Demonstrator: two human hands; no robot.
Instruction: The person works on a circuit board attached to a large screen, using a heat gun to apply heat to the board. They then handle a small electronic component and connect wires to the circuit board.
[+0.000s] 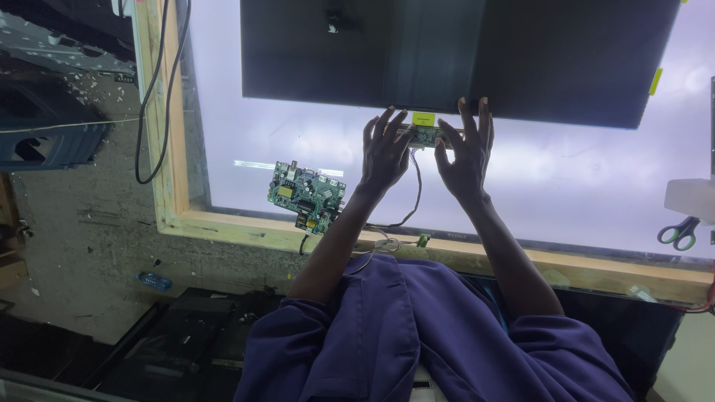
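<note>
Two bare hands, the left hand (386, 152) and the right hand (465, 155), rest side by side with fingers spread, fingertips pinching the ends of a narrow green circuit strip (424, 136) at the near edge of a large dark screen panel (462, 52). That panel lies flat on a glowing white light bench (566, 179) framed in pale wood. It looks thin, wide, stiff but brittle, best lifted by its edges rather than the flimsy strip. One small yellow-green rectangular label (423, 118) sits on the panel edge between the hands; another yellow tab (655, 80) marks its right edge. A green main board (306, 192) lies to the left, joined by a thin cable (414, 195). Green-handled scissors (678, 233) lie far right.
</note>
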